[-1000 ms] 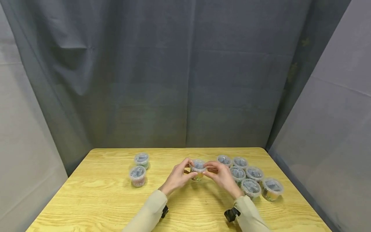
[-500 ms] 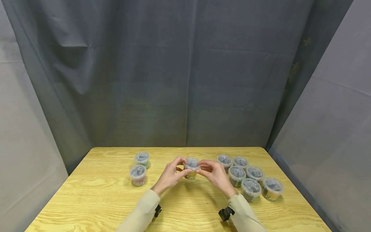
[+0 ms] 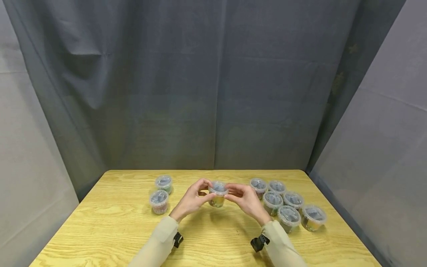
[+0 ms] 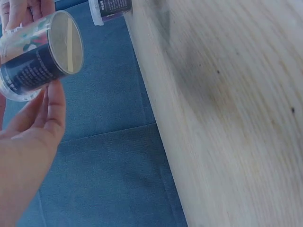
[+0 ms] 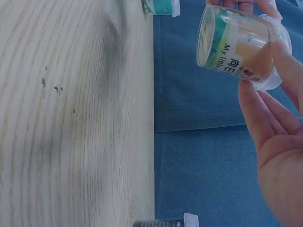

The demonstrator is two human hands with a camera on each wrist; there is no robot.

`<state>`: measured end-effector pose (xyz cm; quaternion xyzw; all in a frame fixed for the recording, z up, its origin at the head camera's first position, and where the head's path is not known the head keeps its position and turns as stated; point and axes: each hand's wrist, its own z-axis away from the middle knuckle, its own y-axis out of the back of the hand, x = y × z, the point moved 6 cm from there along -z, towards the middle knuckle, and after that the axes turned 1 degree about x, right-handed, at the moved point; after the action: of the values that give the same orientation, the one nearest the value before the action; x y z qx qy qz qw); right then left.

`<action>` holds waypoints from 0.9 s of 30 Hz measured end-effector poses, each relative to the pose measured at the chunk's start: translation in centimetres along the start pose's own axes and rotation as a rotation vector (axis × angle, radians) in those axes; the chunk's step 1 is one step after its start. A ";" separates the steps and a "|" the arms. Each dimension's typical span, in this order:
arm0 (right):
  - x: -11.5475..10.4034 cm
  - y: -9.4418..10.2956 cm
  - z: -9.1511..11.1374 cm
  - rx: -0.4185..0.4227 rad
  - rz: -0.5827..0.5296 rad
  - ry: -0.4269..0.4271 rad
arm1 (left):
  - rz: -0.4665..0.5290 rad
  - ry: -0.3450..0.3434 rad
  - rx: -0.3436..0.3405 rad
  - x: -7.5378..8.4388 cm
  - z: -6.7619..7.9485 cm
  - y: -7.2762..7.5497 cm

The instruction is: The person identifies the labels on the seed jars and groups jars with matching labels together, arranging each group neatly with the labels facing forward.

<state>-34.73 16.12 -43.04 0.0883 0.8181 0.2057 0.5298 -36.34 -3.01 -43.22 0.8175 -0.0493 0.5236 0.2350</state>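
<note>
A small clear plastic tub with a lid (image 3: 217,199) is held upright between both hands, off the wooden table. Its yellow label shows in the head view; dark printed text covers one side of the tub (image 4: 34,66) in the left wrist view. On the other side of the tub (image 5: 239,45), the right wrist view shows green and white print. My left hand (image 3: 192,199) grips it near the lid, thumb in front and fingers behind. From the opposite side, my right hand (image 3: 247,200) pinches it the same way.
Two lidded tubs, one greenish (image 3: 163,184) and one pinkish (image 3: 158,202), stand at the table's left. Several more lidded tubs (image 3: 289,218) cluster close beside my right hand. Behind the wooden table (image 3: 110,230) hangs a dark grey curtain (image 3: 160,92).
Both hands have carried the tub leftward, mostly in the first half second, keeping their hold. The tubs standing on the table have not moved.
</note>
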 end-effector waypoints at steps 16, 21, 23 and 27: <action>0.4 0.2 0.0 0.138 -0.028 -0.073 | -0.034 -0.016 0.111 -0.1 0.1 -0.3; 0.4 0.5 0.6 0.248 -0.022 -0.116 | -0.083 -0.018 0.140 -0.4 0.6 -0.6; 0.4 0.5 0.7 0.283 -0.028 -0.126 | -0.105 -0.027 0.155 -0.5 0.7 -0.8; 0.1 0.3 0.7 0.333 -0.008 -0.113 | -0.156 -0.046 0.196 -0.3 0.6 -1.0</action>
<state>-34.16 16.60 -43.21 0.1832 0.8100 0.0601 0.5538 -35.70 -2.44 -44.04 0.8496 0.0604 0.4874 0.1926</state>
